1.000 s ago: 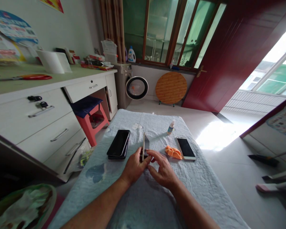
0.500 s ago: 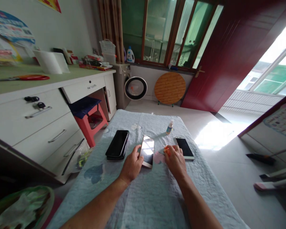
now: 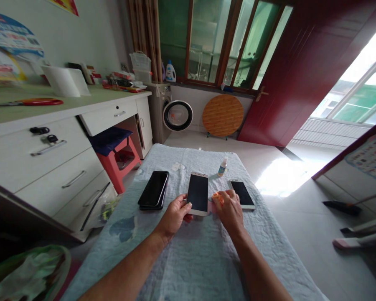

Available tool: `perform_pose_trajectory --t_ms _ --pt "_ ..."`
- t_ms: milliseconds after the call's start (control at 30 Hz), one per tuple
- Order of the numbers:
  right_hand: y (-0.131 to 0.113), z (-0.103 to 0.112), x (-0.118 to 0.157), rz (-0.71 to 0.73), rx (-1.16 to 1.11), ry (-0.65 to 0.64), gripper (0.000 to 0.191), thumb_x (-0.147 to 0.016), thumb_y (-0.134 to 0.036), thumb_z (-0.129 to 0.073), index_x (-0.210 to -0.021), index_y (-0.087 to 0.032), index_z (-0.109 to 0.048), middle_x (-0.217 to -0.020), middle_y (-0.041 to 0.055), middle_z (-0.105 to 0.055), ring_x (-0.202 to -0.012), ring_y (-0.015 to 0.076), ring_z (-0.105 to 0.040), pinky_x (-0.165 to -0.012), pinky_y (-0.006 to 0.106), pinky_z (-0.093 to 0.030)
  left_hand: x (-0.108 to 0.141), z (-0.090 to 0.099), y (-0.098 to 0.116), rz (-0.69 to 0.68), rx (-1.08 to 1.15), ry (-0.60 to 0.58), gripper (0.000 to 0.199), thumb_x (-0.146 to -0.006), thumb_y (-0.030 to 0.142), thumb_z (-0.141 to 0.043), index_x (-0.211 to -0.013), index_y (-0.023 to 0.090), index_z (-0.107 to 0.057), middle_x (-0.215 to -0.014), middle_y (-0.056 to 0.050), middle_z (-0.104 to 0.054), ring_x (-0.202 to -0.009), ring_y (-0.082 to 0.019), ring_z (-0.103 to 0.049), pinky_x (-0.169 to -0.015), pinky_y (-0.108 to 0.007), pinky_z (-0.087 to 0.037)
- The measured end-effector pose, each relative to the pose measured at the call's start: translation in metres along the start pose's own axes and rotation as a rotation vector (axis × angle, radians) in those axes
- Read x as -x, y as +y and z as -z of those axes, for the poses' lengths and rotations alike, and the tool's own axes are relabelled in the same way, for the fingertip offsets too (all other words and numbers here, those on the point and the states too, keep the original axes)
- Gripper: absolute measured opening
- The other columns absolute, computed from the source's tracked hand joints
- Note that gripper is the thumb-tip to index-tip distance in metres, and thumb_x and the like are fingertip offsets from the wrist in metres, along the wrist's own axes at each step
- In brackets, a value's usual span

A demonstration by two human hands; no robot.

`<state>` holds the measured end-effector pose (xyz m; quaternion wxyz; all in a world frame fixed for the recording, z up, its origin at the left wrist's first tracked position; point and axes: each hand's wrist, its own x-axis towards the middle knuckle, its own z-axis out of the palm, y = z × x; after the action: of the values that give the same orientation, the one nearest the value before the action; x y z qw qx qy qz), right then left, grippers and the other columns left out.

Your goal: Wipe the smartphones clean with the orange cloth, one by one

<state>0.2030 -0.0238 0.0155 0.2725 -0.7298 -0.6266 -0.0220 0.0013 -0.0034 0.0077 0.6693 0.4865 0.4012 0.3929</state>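
My left hand is closed on the lower left edge of a gold-rimmed smartphone, thumb at its front corner and fingers behind. Its dark screen faces me. To the right, my right hand is closed on a crumpled orange cloth. Just beyond that hand lies a white smartphone with a black screen. A small spray bottle stands upright farther back. Left of my left hand, a black smartphone rests on top of another dark one. All lie on a pale blue quilted cover.
A white desk with drawers runs along the left, with a red stool beside it. Behind stand a washing machine with its door open and a round wooden tabletop. A green-rimmed bin is at lower left.
My left hand has turned the gold-rimmed phone more squarely toward me; the bright reflection has gone from its screen. My right hand has shifted slightly left with the orange cloth.
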Motion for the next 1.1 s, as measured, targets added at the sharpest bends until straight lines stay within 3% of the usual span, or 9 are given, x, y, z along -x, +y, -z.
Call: perform_pose_trajectory --t_ms 167,267,433,567,767,933,1100 --pt "-0.012 0.007 0.004 0.122 -0.133 0.211 0.028 -0.09 -0.035 -0.049 -0.108 -0.017 -0.061 -0.107 0.0114 -0.056 -0.1 0.0247 -0.052 -0.09 0.043 -0.043 0.007 -0.007 0.007 -0.014 0.12 -0.106 0.051 -0.08 0.038 -0.067 -0.122 0.017 -0.049 -0.097 -0.006 -0.066 -0.071 -0.014 -0.061 -0.063 -0.025 -0.048" --pt "-0.025 0.004 0.011 0.172 -0.23 0.157 0.041 -0.089 -0.041 -0.051 -0.122 -0.018 -0.053 -0.113 0.0121 -0.058 -0.106 0.0261 -0.053 -0.091 0.044 -0.045 0.011 -0.013 0.009 -0.054 0.165 -0.148 0.053 -0.079 0.033 -0.071 -0.124 0.018 -0.048 -0.101 -0.007 -0.066 -0.076 -0.015 -0.061 -0.067 -0.025 -0.048" --pt "-0.041 -0.003 0.022 0.143 -0.257 0.08 0.078 -0.081 -0.044 -0.06 -0.145 -0.016 -0.026 -0.135 0.0157 -0.049 -0.126 0.0322 -0.045 -0.102 0.051 -0.04 0.017 -0.022 0.009 -0.179 0.177 -0.195 0.053 -0.081 0.032 -0.072 -0.127 0.021 -0.048 -0.099 -0.006 -0.066 -0.075 -0.014 -0.06 -0.067 -0.024 -0.046" --pt "-0.047 0.0 0.023 0.078 -0.273 0.082 0.091 -0.074 -0.043 -0.065 -0.148 -0.015 -0.02 -0.138 0.0171 -0.047 -0.128 0.0331 -0.044 -0.103 0.052 -0.04 0.019 -0.029 0.009 -0.247 0.2 -0.251 0.051 -0.082 0.032 -0.07 -0.128 0.022 -0.05 -0.111 -0.008 -0.064 -0.097 -0.02 -0.061 -0.088 -0.031 -0.047" --pt "-0.05 0.002 0.021 0.025 -0.256 0.119 0.087 -0.072 -0.04 -0.064 -0.146 -0.014 -0.026 -0.134 0.0167 -0.05 -0.123 0.0318 -0.049 -0.101 0.049 -0.042 0.016 -0.033 0.004 -0.205 0.208 -0.261 0.059 -0.075 0.024 -0.076 -0.129 0.022 -0.051 -0.106 -0.005 -0.065 -0.096 -0.02 -0.063 -0.089 -0.032 -0.049" --pt "-0.043 0.0 0.019 0.004 -0.232 0.165 0.084 -0.071 -0.04 -0.064 -0.144 -0.014 -0.03 -0.128 0.0159 -0.055 -0.115 0.0312 -0.054 -0.094 0.047 -0.046 0.012 -0.029 -0.006 -0.219 0.107 -0.266 0.056 -0.078 0.023 -0.071 -0.13 0.022 -0.05 -0.103 -0.004 -0.065 -0.094 -0.018 -0.063 -0.087 -0.029 -0.05" --pt "-0.029 0.002 0.011 0.024 -0.208 0.23 0.078 -0.071 -0.04 -0.063 -0.139 -0.013 -0.035 -0.125 0.0158 -0.056 -0.113 0.0302 -0.053 -0.094 0.046 -0.045 0.013 -0.023 -0.003 -0.233 -0.2 -0.114 0.044 -0.084 0.024 -0.062 -0.126 0.021 -0.052 -0.107 -0.006 -0.066 -0.091 -0.018 -0.064 -0.083 -0.03 -0.05"
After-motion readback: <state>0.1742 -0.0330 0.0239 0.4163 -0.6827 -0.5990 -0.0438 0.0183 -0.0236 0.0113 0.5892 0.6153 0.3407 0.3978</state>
